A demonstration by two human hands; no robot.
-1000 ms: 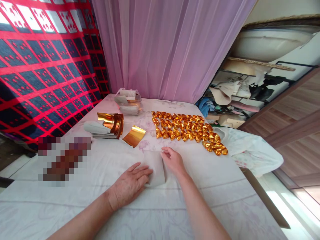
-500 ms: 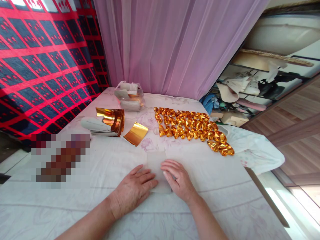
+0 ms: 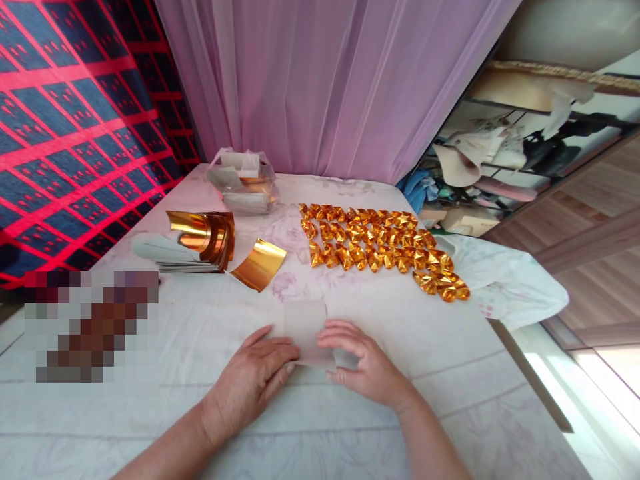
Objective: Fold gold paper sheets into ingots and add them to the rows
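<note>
A pale rectangular sheet of paper (image 3: 306,320) lies between my hands on the cloth, its near edge raised and slightly curled. My left hand (image 3: 257,367) holds the near left corner, thumb low and fingers along the side. At the right side, my right hand (image 3: 367,363) has its fingertips over the sheet and its thumb by the near corner, bent round that edge. Beyond them lies a single gold foil sheet (image 3: 260,265). To its left is a fanned stack of gold foil paper (image 3: 215,237) with pale backs. Several rows of folded gold foil pieces (image 3: 370,237) sit to the right.
A clear plastic bag (image 3: 245,183) of more paper stands at the back. A white floral cloth (image 3: 300,427) covers the surface. A white bag (image 3: 515,277) hangs at the right edge, near cluttered shelves. Purple curtain (image 3: 325,87) closes off the far side. A blurred patch covers the left.
The near edge of the paper has come up from the cloth. My right thumb has moved down and away from its fingers, to the near corner. The camera view has shifted slightly.
</note>
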